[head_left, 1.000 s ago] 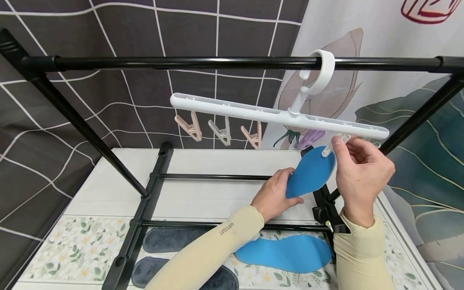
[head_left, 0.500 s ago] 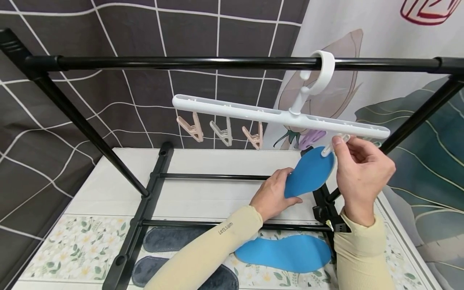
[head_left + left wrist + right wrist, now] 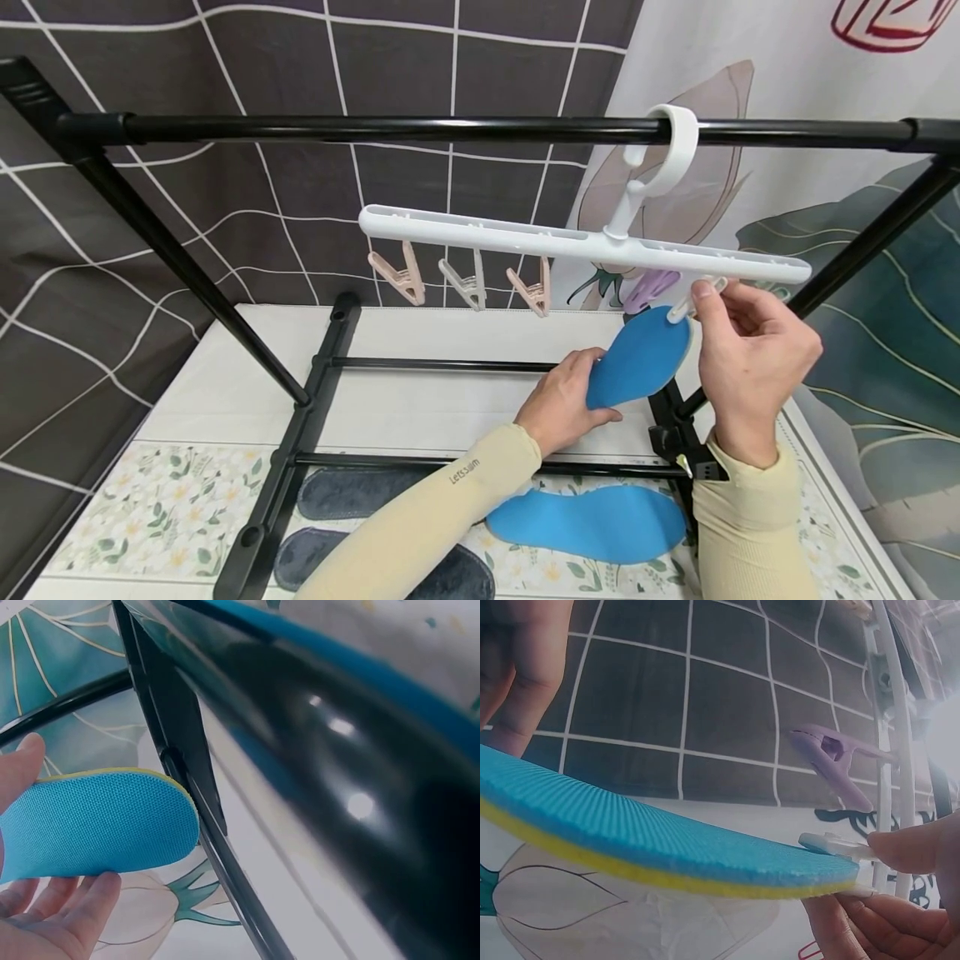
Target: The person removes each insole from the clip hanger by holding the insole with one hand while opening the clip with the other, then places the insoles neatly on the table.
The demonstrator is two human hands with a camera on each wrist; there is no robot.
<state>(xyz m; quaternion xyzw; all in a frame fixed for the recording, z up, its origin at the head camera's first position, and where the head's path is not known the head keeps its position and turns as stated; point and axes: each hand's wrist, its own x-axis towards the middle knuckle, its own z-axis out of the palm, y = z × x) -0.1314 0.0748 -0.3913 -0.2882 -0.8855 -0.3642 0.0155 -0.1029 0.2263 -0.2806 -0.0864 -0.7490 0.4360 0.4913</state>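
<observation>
A blue insole, yellow on its other face in the right wrist view, is held up below the white clip hanger. My left hand grips its lower part, thumb on one edge and fingers on the other. Between thumb and fingers, my right hand pinches a white clothespin whose jaws straddle the insole's upper end. A purple clothespin hangs beside it, and pink and pale ones hang farther left. Another blue insole lies on the floral surface below.
The hanger hooks over the black top bar of a rack. Two dark grey insoles lie at lower left, partly behind my left sleeve. Black lower rails cross the white surface. Patterned curtains stand behind and at right.
The hanger bar has dipped slightly, its left end most, and its clothespins have shifted down and right. Both hands keep their hold, and the insole has shifted very slightly left.
</observation>
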